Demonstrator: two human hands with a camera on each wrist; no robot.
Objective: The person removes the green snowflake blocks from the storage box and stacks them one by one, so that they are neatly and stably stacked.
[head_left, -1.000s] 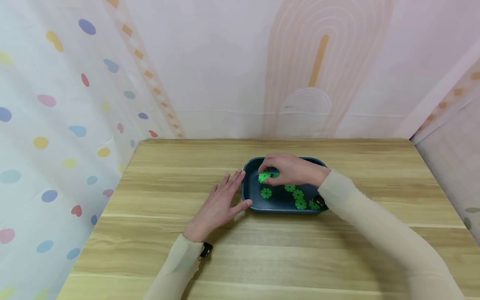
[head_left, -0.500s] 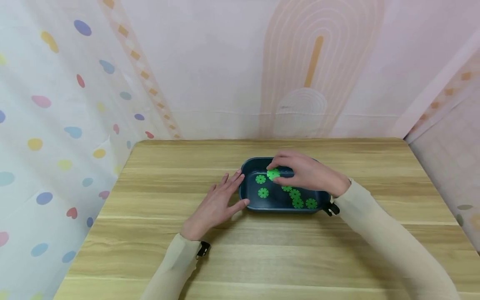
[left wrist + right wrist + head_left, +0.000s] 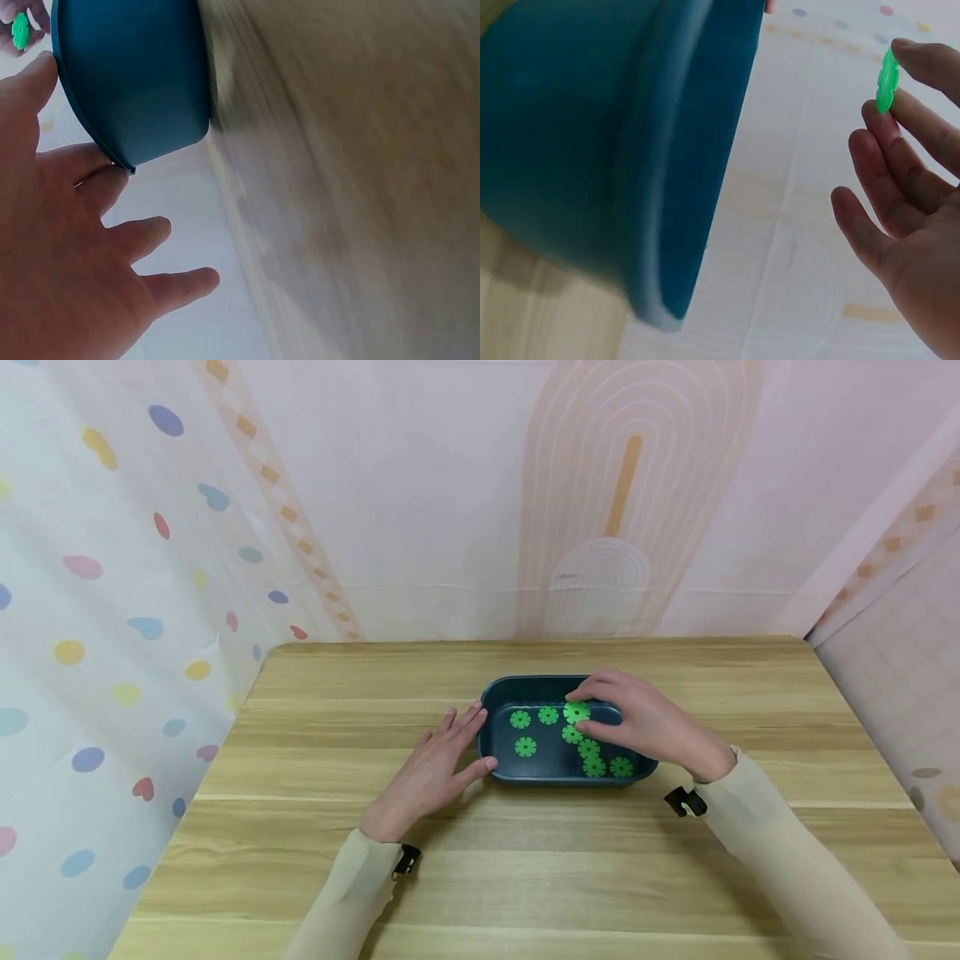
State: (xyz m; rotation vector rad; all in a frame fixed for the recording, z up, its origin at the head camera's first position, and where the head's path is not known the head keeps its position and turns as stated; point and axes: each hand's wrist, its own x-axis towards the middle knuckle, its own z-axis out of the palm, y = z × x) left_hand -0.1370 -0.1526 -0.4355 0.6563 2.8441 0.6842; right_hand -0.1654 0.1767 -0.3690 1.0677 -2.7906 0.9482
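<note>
A dark blue oblong basin stands on the table, with several flat green snowflake discs lying on its floor. Thumb and fingertips of my right hand pinch one green snowflake disc by its edges, above the basin's right half. The right wrist view has this disc seen edge-on, higher than the rim. At the basin's left end, my left hand rests its spread, straight fingers and thumb against the rim. Part of the basin's right end is hidden behind my right hand.
The wood-grain table reaches back to a patterned curtain. Another curtain with coloured dots hangs along the left side. Small black devices sit at both wrists.
My right hand has moved rightward over the basin, carrying a disc, and discs at the basin's left and back have come into sight. My left hand has stayed at the rim.
</note>
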